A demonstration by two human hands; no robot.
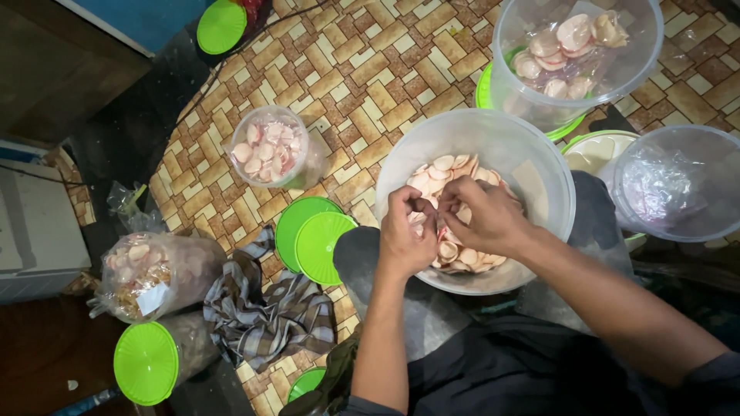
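While hands [447, 227] meet, crackers [451, 173] beneath

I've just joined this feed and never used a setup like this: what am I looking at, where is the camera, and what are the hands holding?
There is no machine: one camera on a person's head looks down at their bare hands. The left hand and right hand meet inside a large clear tub of pale round crackers, pinching some together. Around it on the patterned floor are smaller clear containers, green lids, a bag of crackers and a checked cloth.
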